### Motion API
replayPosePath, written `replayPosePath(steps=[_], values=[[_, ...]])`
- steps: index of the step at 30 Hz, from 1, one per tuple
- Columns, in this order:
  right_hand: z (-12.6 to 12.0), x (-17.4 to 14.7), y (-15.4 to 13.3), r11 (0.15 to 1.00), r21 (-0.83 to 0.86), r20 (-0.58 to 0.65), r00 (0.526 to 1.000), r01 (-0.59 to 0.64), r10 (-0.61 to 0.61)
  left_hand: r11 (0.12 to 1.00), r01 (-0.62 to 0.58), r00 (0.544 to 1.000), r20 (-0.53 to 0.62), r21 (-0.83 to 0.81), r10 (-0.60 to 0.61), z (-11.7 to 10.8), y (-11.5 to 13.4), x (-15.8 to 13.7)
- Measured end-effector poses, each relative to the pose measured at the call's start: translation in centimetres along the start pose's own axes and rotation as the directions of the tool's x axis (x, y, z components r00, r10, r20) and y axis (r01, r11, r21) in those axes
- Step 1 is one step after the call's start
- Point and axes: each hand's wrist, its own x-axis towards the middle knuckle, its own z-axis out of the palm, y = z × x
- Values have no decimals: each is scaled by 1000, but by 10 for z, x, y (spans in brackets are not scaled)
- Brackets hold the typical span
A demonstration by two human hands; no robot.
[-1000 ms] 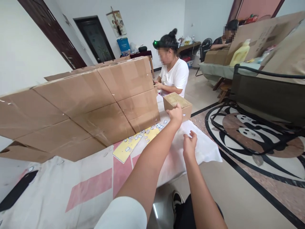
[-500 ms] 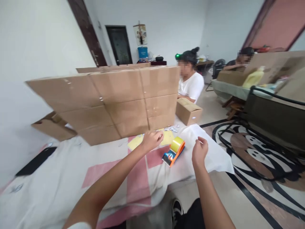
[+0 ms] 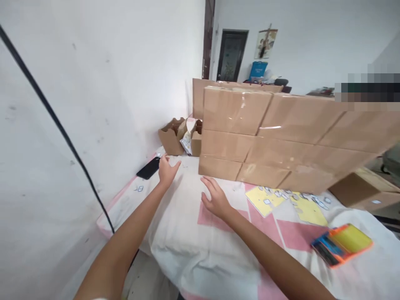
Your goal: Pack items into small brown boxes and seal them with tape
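Your left hand (image 3: 167, 171), fingers apart, nears the phone (image 3: 148, 168) at the table's left edge. Your right hand (image 3: 215, 201) rests spread on the cloth (image 3: 187, 233). A careless sweep could knock the phone off.

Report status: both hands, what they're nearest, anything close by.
Left hand open, empty, beside black phone. Right hand open, flat over cloth. Stacked cartons just ahead.

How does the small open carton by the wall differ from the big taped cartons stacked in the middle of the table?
The small open carton has its flaps up with a packet showing inside; the taped cartons are sealed, glossy tape across their seams. The open carton stands alone in the far corner and is much smaller; the taped cartons form a wall-like stack. Both are plain brown cardboard and rest on the cloth-covered table.
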Motion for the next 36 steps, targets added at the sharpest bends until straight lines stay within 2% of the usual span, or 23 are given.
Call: replayPosePath(steps=[1, 3, 5, 8, 10, 12, 16, 18, 22, 25, 27, 29, 32, 36], values=[[21, 31, 3, 999, -7, 73, 996, -50, 51, 999, 50, 998, -25, -11, -51, 7, -5, 20], [56, 94, 11, 984, -132, 198, 970, -117, 141, 991, 125, 991, -52, -39, -127, 23, -7, 59], [83, 153, 23, 942, -328, 303, 938, -66, 171, 981, 176, 981, -72, -79, -182, 39, -3, 92], [114, 219, 43, 827, -539, 300, 881, -159, 365, 967, 204, 969, -110, -156, -222, 59, 4, 126], [130, 243, 55, 785, -582, 275, 856, -214, 437, 972, 156, 973, -144, -175, -182, 67, 1, 140], [142, 253, 64, 777, -587, 272, 848, -229, 455, 979, 99, 981, -150, -180, -127, 73, -10, 146], [151, 249, 77, 755, -608, 252, 842, -246, 477, 969, 121, 985, -98, -214, -144, 79, -37, 142], [150, 245, 80, 752, -613, 239, 851, -242, 468, 979, 70, 986, -138, -192, -98, 81, -40, 135], [149, 233, 75, 754, -605, 208, 864, -255, 459, 991, -87, 952, -302, -104, 52, 80, -16, 128], [149, 220, 58, 801, -539, 182, 892, -262, 415, 986, -166, 958, -240, -6, 159, 74, 11, 136], [150, 212, 45, 850, -461, 135, 926, -255, 351, 989, -144, 972, -186, 10, 144, 69, 23, 147], [153, 210, 38, 867, -402, 43, 940, -294, 338, 994, -111, 974, -199, 0, 109, 65, 26, 160], [161, 218, 40, 846, -359, -51, 913, -395, 404, 989, -147, 959, -239, 25, 149, 60, 18, 176], [161, 235, 53, 795, -302, -12, 836, -526, 548, 975, -208, 956, -196, 82, 220, 54, 2, 173]])
